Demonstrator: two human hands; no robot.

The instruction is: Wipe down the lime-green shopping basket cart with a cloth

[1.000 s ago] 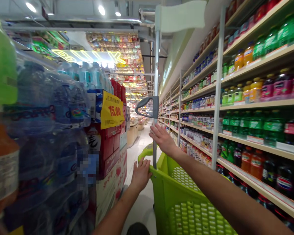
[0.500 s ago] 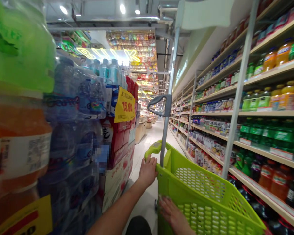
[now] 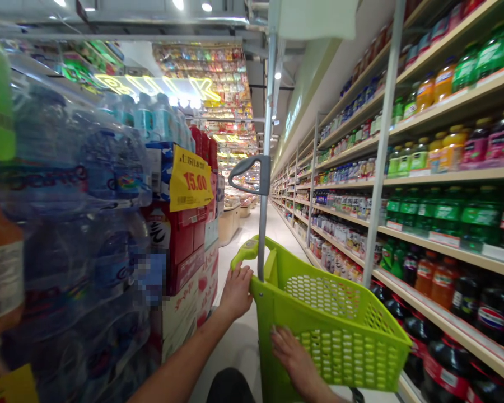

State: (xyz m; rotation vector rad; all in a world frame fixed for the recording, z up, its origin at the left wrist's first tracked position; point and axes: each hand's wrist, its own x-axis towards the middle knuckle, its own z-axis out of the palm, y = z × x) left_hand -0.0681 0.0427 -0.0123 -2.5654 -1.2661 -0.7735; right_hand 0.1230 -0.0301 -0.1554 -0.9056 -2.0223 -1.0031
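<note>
A lime-green shopping cart (image 3: 273, 313) with perforated basket walls stands right in front of me in an aisle. My left hand (image 3: 237, 290) is closed around the lower part of the cart's green handle (image 3: 244, 252). Lower down, my right hand (image 3: 292, 355) lies with fingers stretched out against the cart's side wall. A grey pole (image 3: 266, 129) rises from the cart's near corner, carrying a dark grey loop grip (image 3: 252, 174). The inside of the basket shows only in part.
Wrapped packs of water bottles (image 3: 84, 240) are stacked close on the left, beside boxes bearing a yellow price sign (image 3: 190, 179). Shelves of drink bottles (image 3: 449, 210) run along the right. Tiled floor (image 3: 252, 215) stretches ahead between them.
The view has moved forward and turned slightly right; the stacked bottles slide left. The cart has swung, its basket appearing further left. My left hand stays on the handle, my right on the side wall.
</note>
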